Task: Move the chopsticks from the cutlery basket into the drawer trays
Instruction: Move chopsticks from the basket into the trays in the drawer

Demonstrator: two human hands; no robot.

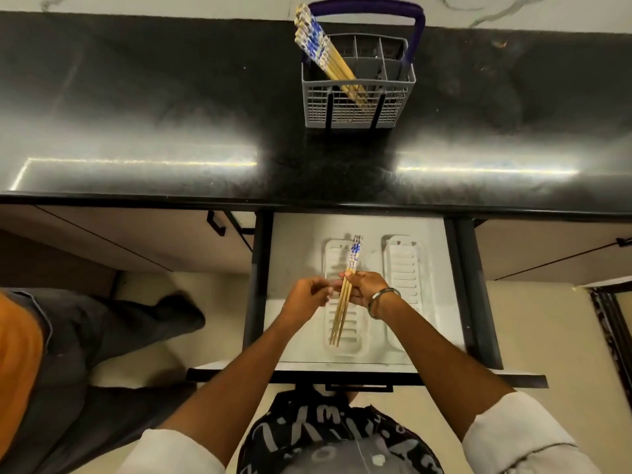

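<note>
A grey cutlery basket [357,104] with a purple handle stands on the black counter and holds several wooden chopsticks [319,46] with blue-and-white tops, leaning left. Below it the drawer is open with two white trays, the left tray [330,258] and the right tray [407,268]. My right hand [364,289] grips a small bundle of chopsticks [345,295] at mid-length, over the left tray, patterned ends pointing away from me. My left hand [307,295] hovers just left of the bundle with fingers curled, near the sticks; I cannot tell whether it touches them.
The black counter [171,131] runs across the view, its front edge above the drawer [458,268]. Another person's dark trouser leg and shoe [164,313] stand to the left of the drawer. A closed cupboard with a black handle [217,222] lies left of the drawer.
</note>
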